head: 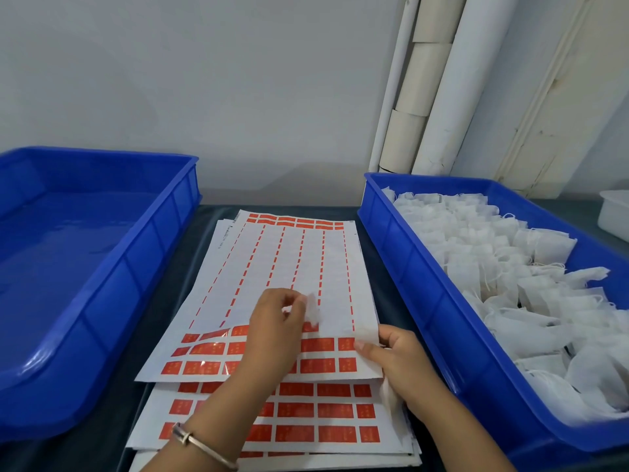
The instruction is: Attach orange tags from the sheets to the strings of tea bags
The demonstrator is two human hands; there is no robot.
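A stack of white sheets (292, 267) with orange tags (318, 345) lies on the dark table between two blue trays. Most tags on the top sheet are gone; a few rows remain near me. My left hand (275, 332) hovers over the top sheet and pinches a small pale piece at its fingertips, blurred. My right hand (398, 362) grips the right edge of the top sheet, lifting it slightly, with a white tea bag under the palm. The right blue tray (425, 301) is full of white tea bags (493, 267) with strings.
An empty blue tray (112, 267) stands at the left. White tubes and rolls (442, 80) lean against the wall behind the right tray. A white container (612, 216) sits at the far right edge. A metal bangle is on my left wrist.
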